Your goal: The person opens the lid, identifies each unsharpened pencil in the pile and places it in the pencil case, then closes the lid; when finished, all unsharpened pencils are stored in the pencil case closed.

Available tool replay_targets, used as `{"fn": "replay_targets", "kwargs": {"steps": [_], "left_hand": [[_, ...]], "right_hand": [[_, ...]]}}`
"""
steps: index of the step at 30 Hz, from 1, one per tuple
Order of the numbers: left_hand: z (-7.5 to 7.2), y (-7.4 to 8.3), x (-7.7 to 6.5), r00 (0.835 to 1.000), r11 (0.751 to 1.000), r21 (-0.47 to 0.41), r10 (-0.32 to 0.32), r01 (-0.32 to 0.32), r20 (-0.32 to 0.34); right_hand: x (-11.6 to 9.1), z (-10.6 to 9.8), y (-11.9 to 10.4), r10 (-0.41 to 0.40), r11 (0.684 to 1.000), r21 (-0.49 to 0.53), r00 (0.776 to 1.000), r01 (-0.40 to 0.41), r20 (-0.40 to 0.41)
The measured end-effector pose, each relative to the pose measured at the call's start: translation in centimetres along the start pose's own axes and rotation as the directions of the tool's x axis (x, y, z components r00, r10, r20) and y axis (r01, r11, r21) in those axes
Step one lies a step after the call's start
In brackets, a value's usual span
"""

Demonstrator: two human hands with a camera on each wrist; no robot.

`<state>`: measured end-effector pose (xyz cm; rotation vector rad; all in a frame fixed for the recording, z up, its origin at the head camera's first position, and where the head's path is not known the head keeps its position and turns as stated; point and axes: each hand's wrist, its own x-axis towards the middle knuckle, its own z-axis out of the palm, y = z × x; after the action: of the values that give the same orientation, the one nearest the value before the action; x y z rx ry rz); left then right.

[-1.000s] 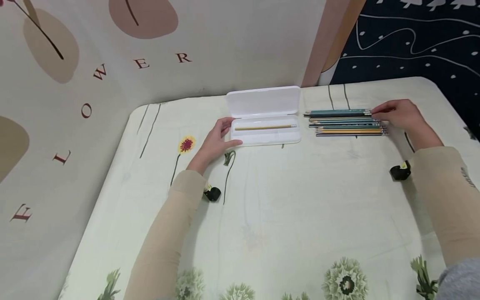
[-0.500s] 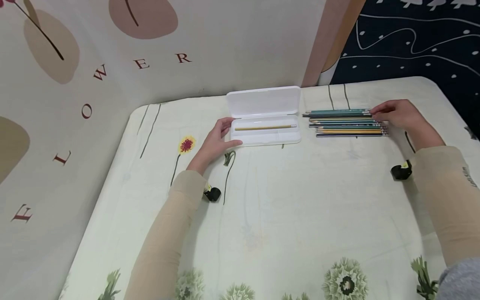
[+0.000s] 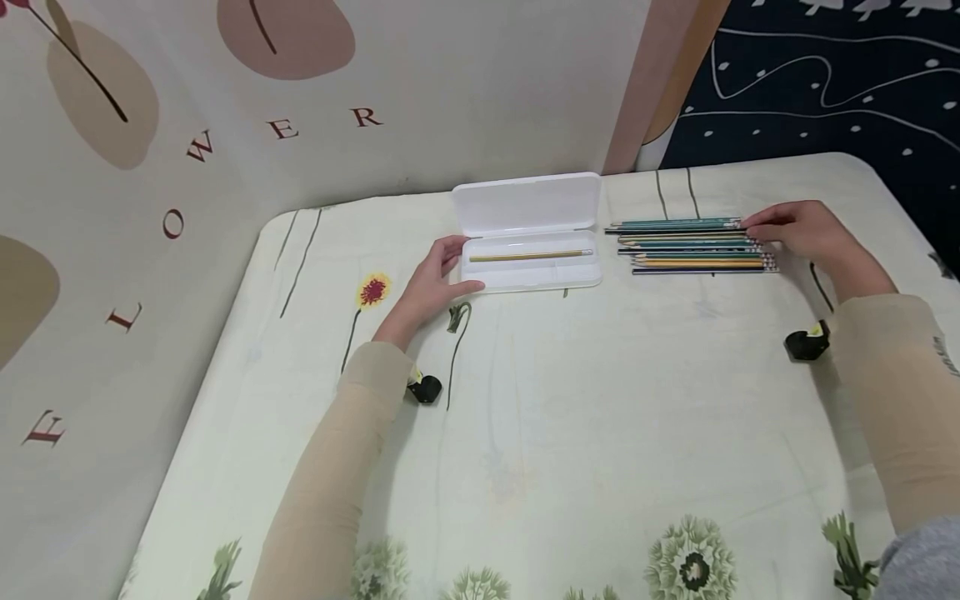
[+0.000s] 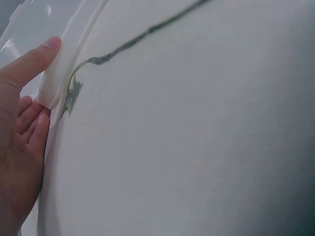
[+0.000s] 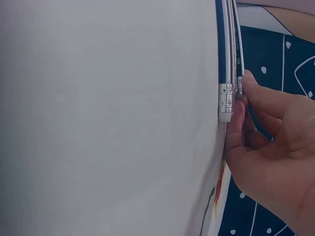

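A white pencil case (image 3: pixel 532 282) lies with its lid (image 3: pixel 528 204) raised and one gold-coloured pencil (image 3: pixel 528 257) in its tray. At the case's left end, my left hand (image 3: pixel 431 282) holds it, thumb over the near corner and fingers at the far side. The left wrist view shows that thumb lying across the case's rim (image 4: pixel 54 83). Off to the right lies a row of pencils (image 3: pixel 693 252), side by side, eraser ends to the right. My right hand (image 3: pixel 806 233) pinches a dark pencil (image 5: pixel 238 49) by its eraser end, at the far side of the row.
The pale flowered cloth (image 3: pixel 570 433) covers the table beneath everything. Behind it rises a light hanging (image 3: pixel 487 92) with printed letters, and a dark patterned fabric (image 3: pixel 825 83) stands at the right. A black wrist device (image 3: pixel 426 388) sits under the left sleeve; another device (image 3: pixel 807 342) is at the right.
A dark pencil near my right hand has slid slightly left within the row. My right forearm has shifted a little to the right; the left hand and case stay put.
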<state>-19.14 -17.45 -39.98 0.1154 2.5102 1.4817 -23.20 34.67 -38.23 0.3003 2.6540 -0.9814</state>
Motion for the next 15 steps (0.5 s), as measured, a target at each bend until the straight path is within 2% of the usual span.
{"fn": "replay_targets", "kwargs": {"steps": [4, 7, 10, 15], "left_hand": [[0.0, 0.0, -0.1, 1.000, 1.000, -0.003, 0.006, -0.006, -0.001], [0.0, -0.1, 0.0, 1.000, 1.000, -0.006, 0.015, -0.015, 0.000], [0.0, -0.2, 0.0, 1.000, 1.000, -0.007, 0.018, -0.018, -0.001], [0.0, -0.3, 0.1, 1.000, 1.000, 0.000, 0.016, -0.016, -0.002]], "right_hand": [[-0.2, 0.0, -0.1, 0.007, 1.000, 0.000, 1.000, -0.007, -0.012], [-0.4, -0.3, 0.0, 0.020, 0.999, 0.041, 1.000, -0.019, -0.019], [-0.6, -0.6, 0.0, 0.037, 0.990, 0.138, 0.999, -0.034, -0.020], [-0.7, -1.0, -0.1, 0.052, 0.942, 0.331, 0.999, -0.046, -0.011]]}}
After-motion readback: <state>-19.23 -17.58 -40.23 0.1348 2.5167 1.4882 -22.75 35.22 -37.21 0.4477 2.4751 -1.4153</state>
